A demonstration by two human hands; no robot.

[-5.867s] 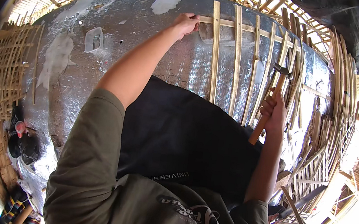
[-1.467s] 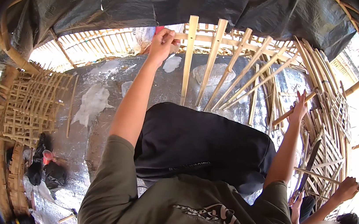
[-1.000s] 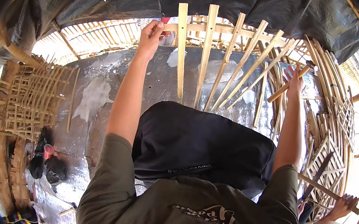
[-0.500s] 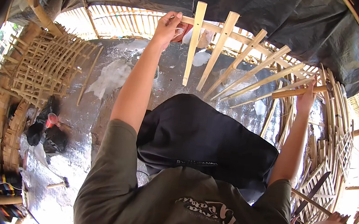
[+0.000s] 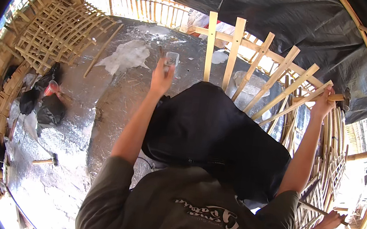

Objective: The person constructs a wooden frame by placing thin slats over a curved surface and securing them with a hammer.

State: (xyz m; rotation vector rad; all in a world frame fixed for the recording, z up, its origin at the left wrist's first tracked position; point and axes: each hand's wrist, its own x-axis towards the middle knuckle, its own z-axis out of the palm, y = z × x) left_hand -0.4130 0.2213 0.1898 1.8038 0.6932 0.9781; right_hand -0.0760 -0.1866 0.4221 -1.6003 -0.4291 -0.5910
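My left hand (image 5: 162, 79) is off the wood, beside a small clear plastic container (image 5: 172, 59) on the ground; its thumb and forefinger stand apart. A thin dark thing shows by its fingertips, too small to name. At the right, my right hand (image 5: 324, 103) is closed round the wooden handle of a hammer (image 5: 341, 98), and also touches the end of a wooden rack (image 5: 263, 52). That rack is one long strip with several narrow slats fanned across it. The slats' near ends lie against the dark cloth (image 5: 214, 122) over my lap.
A woven bamboo panel (image 5: 59, 32) lies far left. Black plastic bags (image 5: 52, 109), a red cup (image 5: 51, 87) and a second hammer (image 5: 47, 161) are on the left ground. Bamboo strips (image 5: 330, 154) pile up at right, where another person's hand (image 5: 332, 220) holds a stick.
My left hand has let go of the rack's left end and come down toward the clear container. The rack's right end is now lower, and my right hand still holds the hammer.
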